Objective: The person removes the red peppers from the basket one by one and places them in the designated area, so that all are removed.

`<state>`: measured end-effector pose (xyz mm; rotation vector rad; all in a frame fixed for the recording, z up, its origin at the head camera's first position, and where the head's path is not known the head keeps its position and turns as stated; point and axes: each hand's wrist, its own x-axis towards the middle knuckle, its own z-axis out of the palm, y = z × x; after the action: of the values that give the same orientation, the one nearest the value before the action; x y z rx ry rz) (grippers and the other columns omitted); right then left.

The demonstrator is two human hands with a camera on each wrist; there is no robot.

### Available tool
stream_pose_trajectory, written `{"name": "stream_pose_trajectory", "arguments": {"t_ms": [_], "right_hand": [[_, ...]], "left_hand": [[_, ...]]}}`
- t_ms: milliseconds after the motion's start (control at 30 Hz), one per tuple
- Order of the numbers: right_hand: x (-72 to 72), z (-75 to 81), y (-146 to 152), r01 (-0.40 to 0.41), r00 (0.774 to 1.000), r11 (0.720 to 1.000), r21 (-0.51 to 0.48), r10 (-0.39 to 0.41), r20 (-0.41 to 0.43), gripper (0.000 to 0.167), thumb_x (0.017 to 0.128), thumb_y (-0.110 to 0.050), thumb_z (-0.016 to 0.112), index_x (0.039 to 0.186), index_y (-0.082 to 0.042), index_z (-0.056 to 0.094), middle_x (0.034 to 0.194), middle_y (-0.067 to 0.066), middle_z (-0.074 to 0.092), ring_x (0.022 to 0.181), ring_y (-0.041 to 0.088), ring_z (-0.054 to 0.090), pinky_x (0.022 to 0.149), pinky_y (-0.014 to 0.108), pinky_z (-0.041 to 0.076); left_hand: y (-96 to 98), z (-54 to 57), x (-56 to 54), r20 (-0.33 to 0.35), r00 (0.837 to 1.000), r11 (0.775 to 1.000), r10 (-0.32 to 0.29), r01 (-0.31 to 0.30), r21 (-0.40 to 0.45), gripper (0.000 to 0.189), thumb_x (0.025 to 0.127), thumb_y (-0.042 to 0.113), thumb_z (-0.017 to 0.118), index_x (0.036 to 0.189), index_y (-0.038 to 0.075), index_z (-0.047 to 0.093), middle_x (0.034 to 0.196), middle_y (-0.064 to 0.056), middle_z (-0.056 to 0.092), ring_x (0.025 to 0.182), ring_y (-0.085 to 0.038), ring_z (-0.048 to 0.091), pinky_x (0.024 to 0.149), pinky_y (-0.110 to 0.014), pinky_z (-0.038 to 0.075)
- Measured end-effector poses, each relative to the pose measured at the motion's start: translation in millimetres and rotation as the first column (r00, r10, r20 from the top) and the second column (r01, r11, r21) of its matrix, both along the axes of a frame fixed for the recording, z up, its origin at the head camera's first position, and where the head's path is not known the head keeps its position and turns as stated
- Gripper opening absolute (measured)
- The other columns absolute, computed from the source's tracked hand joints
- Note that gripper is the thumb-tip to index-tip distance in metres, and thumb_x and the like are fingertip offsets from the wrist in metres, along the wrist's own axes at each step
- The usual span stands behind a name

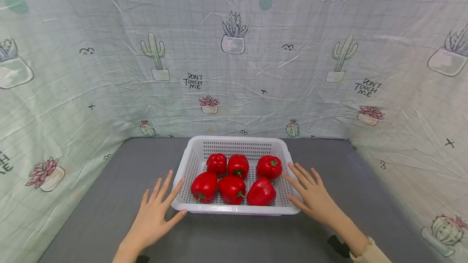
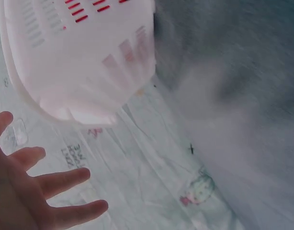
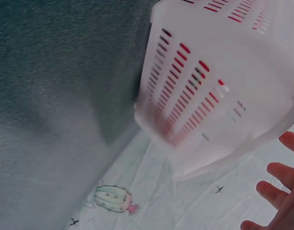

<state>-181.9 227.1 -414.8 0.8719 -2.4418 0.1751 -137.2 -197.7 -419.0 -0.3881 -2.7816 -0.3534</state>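
A white slotted plastic basket [image 1: 234, 209] stands on the grey table and holds several red bell peppers [image 1: 232, 190] with green stems. Just off the basket's left side is my left hand [image 1: 153, 216], its fingers straight and spread. My right hand [image 1: 316, 198], also with spread fingers, hovers at the right rim, its fingertips overlapping that rim in the head view. Both hands hold nothing. In the left wrist view the fingers [image 2: 65, 181] point toward the basket wall [image 2: 84, 72]. From the right wrist, red shows through the slots of the basket [image 3: 243, 86].
The grey tabletop [image 1: 234, 238] extends on both sides of the basket and in front of it. Behind and at both sides hangs a pale cloth [image 1: 263, 68] printed with cacti and potted plants. A cuff [image 1: 369, 253] shows at my right wrist.
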Motion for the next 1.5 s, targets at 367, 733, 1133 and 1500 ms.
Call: {"name": "stream_pose_trajectory", "arguments": {"t_ms": [367, 733, 1133, 1500], "right_hand": [[-7.4, 4.7, -9.2, -0.010, 1.000, 0.999, 0.051, 0.010, 0.007, 0.070, 0.084, -0.063, 0.020, 0.130, -0.018, 0.045, 0.140, 0.014, 0.036, 0.128, 0.031, 0.028, 0.103, 0.054, 0.013], [-15.1, 5.4, -18.0, -0.071, 0.997, 0.993, 0.092, 0.067, 0.049, 0.072, 0.083, -0.064, 0.018, 0.129, -0.017, 0.046, 0.139, 0.011, 0.038, 0.125, 0.030, 0.035, 0.096, 0.060, 0.025], [-28.6, 8.7, -26.6, -0.184, 0.978, 0.972, 0.149, 0.165, 0.131, 0.072, 0.066, -0.045, 0.072, 0.129, -0.020, 0.047, 0.135, 0.007, 0.043, 0.124, 0.026, 0.036, 0.094, 0.056, 0.031], [-44.5, 11.4, -36.8, -0.252, 0.929, 0.935, 0.252, 0.161, 0.332, 0.077, 0.064, -0.046, 0.073, 0.131, -0.020, 0.044, 0.133, 0.003, 0.045, 0.126, 0.024, 0.032, 0.101, 0.058, 0.024]], "left_hand": [[13.9, 5.0, -13.2, -0.083, 0.994, 0.997, -0.074, 0.071, -0.034, 0.076, 0.075, 0.054, 0.058, 0.140, 0.037, 0.022, 0.151, -0.001, 0.014, 0.128, -0.040, 0.028, 0.093, -0.063, 0.023], [20.7, -2.5, -24.8, -0.092, 0.990, 0.994, -0.105, 0.101, -0.045, 0.073, 0.077, 0.053, 0.057, 0.140, 0.033, 0.026, 0.149, -0.007, 0.021, 0.124, -0.041, 0.035, 0.090, -0.063, 0.029], [19.2, -11.9, -33.7, -0.008, 0.999, 0.999, -0.043, 0.043, -0.023, 0.073, 0.078, 0.053, 0.057, 0.140, 0.037, 0.023, 0.149, -0.012, 0.017, 0.122, -0.043, 0.036, 0.090, -0.065, 0.028], [18.3, -17.8, -35.0, 0.026, 1.000, 1.000, -0.004, 0.004, 0.012, 0.078, 0.077, 0.056, 0.055, 0.141, 0.022, 0.026, 0.147, -0.016, 0.020, 0.119, -0.040, 0.041, 0.087, -0.060, 0.034]]}}
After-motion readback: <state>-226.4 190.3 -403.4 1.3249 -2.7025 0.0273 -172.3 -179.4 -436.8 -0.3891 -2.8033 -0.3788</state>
